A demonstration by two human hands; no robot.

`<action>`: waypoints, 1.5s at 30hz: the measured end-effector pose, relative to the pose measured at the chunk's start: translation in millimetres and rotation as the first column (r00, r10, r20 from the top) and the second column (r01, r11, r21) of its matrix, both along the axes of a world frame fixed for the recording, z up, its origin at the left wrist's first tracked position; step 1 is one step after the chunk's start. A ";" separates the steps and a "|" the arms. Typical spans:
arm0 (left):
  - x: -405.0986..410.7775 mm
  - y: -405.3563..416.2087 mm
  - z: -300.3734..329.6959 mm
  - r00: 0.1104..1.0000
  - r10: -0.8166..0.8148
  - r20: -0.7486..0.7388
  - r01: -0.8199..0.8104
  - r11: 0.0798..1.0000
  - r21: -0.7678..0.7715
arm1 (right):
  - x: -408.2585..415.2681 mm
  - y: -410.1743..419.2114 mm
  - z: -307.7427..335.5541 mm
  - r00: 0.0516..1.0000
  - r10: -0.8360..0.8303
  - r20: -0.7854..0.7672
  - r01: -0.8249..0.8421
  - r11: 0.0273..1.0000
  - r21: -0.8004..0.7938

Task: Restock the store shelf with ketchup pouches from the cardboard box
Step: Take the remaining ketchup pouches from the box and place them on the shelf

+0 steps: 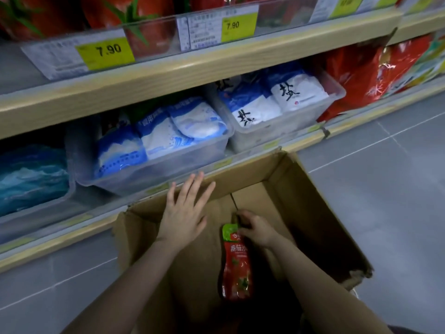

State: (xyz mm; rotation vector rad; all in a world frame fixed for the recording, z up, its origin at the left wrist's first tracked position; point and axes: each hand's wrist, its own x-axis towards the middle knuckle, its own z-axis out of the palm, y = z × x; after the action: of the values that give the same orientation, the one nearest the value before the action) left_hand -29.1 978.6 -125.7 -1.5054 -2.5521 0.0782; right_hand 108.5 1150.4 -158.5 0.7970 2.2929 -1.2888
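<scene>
An open cardboard box (310,208) stands on the floor against the lowest shelf. My right hand (256,229) pinches the green top of a red ketchup pouch (237,266), which hangs down inside the box. My left hand (185,208) is spread flat with straight fingers over the box's far left flap, holding nothing. On the top shelf, red tomato-printed pouches (149,18) stand behind a clear rail with yellow 7.90 price tags (106,53).
The middle shelf holds clear bins (168,165) of blue-and-white bags, another bin (284,126) to the right, and red bags (366,75) at far right. Grey tiled floor (385,169) lies right of the box.
</scene>
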 end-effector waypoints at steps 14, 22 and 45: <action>-0.8 0.6 -1.1 0.998 -0.020 -0.052 0.019 1.000 -0.012 | -35.9 14.5 -7.3 0.983 -0.047 0.175 0.059 0.996 -0.067; -1.9 0.6 -1.7 0.999 -0.022 -0.045 0.021 1.000 -0.008 | -11.8 20.0 -16.5 0.989 -0.054 0.139 0.069 0.992 -0.106; 0.5 -3.5 14.5 0.977 -0.045 0.209 0.043 0.999 0.011 | -0.6 28.9 40.4 0.986 -0.117 -0.118 0.063 0.920 -0.388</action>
State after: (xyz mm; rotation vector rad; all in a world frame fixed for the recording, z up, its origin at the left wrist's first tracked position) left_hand -28.6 975.1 -111.2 -1.6472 -2.6731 -0.1008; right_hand 107.9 1179.3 -118.2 0.6979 2.0203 -1.8135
